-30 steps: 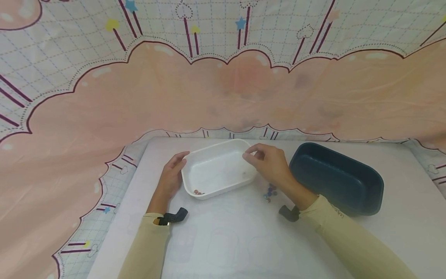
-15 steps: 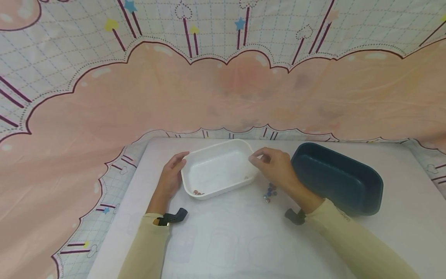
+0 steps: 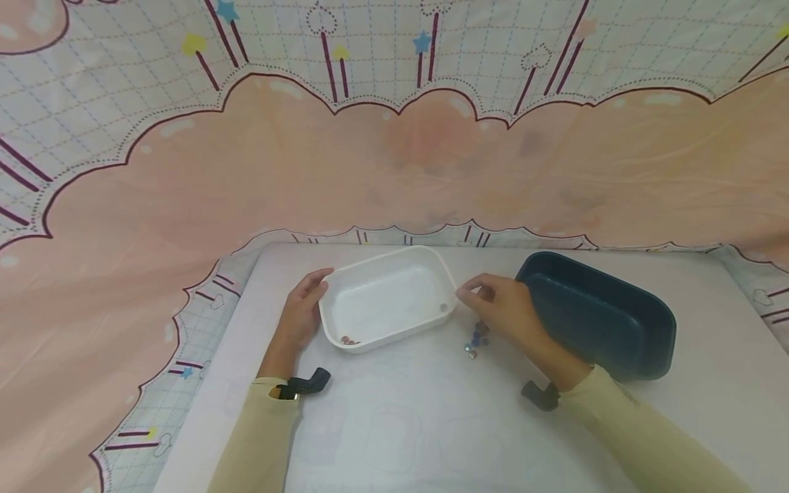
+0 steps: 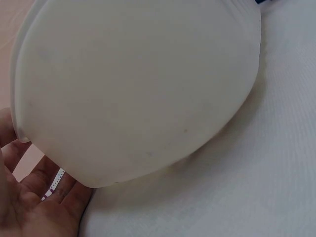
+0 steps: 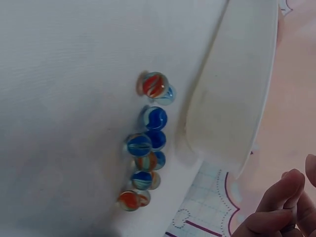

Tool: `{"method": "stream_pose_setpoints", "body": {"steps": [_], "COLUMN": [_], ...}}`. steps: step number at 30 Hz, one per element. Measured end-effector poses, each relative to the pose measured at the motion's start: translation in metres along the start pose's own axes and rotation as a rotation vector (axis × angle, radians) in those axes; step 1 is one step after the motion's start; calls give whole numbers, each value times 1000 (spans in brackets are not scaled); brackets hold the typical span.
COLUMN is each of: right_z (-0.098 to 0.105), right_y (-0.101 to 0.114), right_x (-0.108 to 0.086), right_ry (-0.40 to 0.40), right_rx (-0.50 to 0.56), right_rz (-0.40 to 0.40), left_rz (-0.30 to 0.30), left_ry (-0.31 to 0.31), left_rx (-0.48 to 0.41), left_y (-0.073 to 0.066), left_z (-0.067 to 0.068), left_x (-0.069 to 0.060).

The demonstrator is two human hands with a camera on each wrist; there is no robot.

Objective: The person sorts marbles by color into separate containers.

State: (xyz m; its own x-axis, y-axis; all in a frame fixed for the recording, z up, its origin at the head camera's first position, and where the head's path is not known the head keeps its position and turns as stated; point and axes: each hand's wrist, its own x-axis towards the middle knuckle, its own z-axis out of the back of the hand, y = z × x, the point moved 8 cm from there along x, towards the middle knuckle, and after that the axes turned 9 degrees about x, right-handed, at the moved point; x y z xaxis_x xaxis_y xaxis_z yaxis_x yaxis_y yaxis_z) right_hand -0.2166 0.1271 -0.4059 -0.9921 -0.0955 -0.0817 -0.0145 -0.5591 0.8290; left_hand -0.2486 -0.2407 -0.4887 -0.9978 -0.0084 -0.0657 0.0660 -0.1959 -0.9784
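Note:
My left hand (image 3: 303, 301) grips the left end of a white plastic tray (image 3: 382, 260), thumb at the rim; the left wrist view shows its fingers against the tray's outer wall (image 4: 138, 98). Inside, several reddish-brown marbles (image 3: 348, 340) lie in the near left corner and a single greyish marble (image 3: 444, 307) is at the right end. My right hand (image 3: 502, 305) is just outside the right rim, fingers loosely bent. In the right wrist view, thumb and forefinger stand apart with nothing visible between them. Several glass marbles, including a dark blue one (image 5: 156, 118), lie beneath on the white table.
A dark blue deep tray (image 3: 600, 311) stands behind and to the right of my right forearm. The white table (image 3: 394, 424) ends at the back against a pink patterned cloth (image 3: 345, 171).
My right hand has drawn back rightward from above the white tray to outside its rim. The greyish marble has shifted slightly inside. My left hand keeps its hold.

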Motion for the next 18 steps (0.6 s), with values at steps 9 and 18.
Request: {"method": "stream_pose_setpoints", "body": {"steps": [9,18], "right_z": [0,1], "right_y": [-12,-26], "right_x": [-9,-17], "right_ry": [16,18], "right_rx": [12,-51], "right_rz": [11,38], "left_rz": [8,2], "left_ry": [-7,0], "left_rx": [-7,14], "left_y": [3,1], "left_z": [1,0], "left_x": [1,0]}}
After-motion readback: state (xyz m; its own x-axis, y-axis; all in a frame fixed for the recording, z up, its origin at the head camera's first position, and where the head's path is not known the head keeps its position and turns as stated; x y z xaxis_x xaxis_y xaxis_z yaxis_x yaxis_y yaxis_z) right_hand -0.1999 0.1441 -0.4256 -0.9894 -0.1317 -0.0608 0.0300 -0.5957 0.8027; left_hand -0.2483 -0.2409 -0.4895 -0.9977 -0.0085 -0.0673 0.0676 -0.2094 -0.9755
